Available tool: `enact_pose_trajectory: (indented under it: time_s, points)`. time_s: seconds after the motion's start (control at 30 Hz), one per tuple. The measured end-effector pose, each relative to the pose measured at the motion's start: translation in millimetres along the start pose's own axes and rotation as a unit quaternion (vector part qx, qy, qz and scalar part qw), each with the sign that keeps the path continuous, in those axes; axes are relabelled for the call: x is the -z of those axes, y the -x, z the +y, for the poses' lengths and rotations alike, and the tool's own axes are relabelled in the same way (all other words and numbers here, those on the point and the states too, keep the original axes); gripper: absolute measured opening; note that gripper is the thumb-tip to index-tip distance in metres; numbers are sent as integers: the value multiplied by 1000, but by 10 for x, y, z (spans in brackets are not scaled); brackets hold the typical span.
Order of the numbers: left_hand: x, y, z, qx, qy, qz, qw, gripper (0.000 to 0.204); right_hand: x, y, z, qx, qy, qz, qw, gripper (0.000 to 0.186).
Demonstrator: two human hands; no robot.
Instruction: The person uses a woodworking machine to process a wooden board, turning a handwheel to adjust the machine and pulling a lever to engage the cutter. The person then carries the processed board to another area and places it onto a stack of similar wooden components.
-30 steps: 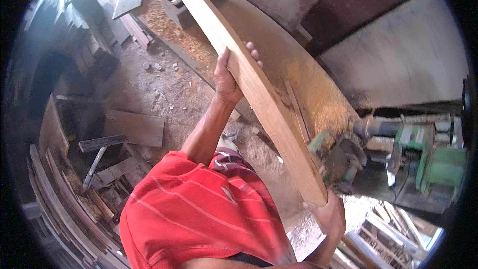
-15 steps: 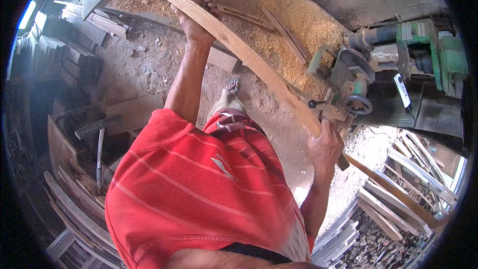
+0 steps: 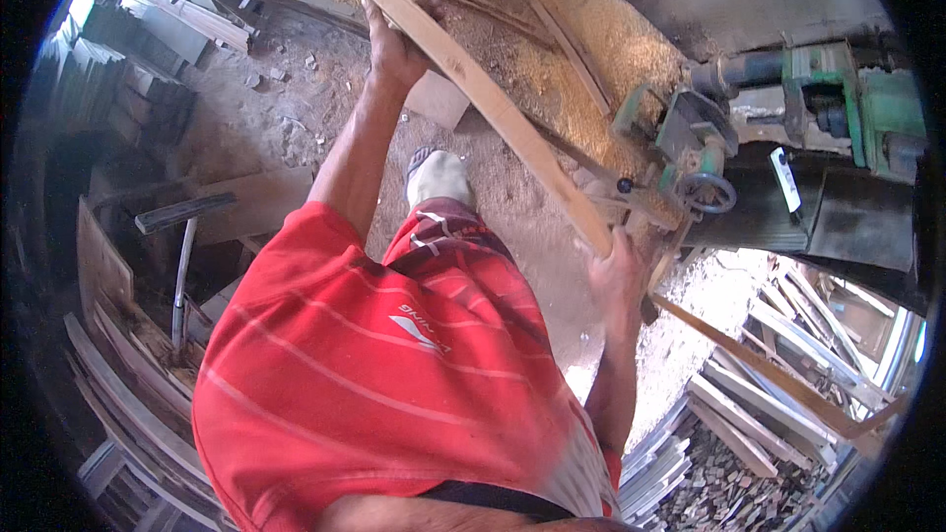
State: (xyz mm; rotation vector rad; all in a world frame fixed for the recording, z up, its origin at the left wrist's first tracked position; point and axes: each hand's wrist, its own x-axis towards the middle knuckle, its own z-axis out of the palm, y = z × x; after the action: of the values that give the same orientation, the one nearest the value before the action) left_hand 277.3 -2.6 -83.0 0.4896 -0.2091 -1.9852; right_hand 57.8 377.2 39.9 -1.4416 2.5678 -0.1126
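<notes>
A long wooden board [image 3: 483, 99] slants from the top of the view down to the right, and I hold it with both hands. My left hand [image 3: 397, 54] is wrapped round its far part from below, fingers partly hidden behind the wood. My right hand [image 3: 616, 271] is closed on the near end. Just to the right of that end stands a green machine [image 3: 695, 128] with a handwheel [image 3: 706, 193] and a black ball knob [image 3: 624, 185]. The board's near end lies close beside the machine; whether they touch I cannot tell.
Sawdust and shavings [image 3: 631, 54] cover a bench with loose wooden strips [image 3: 572, 54] on it. Stacked timber [image 3: 187, 15] stands far left, an open wooden box [image 3: 108, 256] at left. Cut wood [image 3: 749, 414] piles up at lower right. A white power strip [image 3: 785, 179] hangs under the machine.
The board's near end and my right hand have shifted left, a little away from the machine. My foot has come forward on the floor. Both hands keep their hold.
</notes>
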Motion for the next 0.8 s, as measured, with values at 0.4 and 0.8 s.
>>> enact_pose_trajectory:
  time_s: [0.4,0.8]
  points:
    - [-139,184,105,23,-69,49,996,74,232,22,-294,-68,-79,-86,991,49]
    - [-859,76,198,20,83,-168,982,91,1808,-145,-639,-290,-173,-275,900,59]
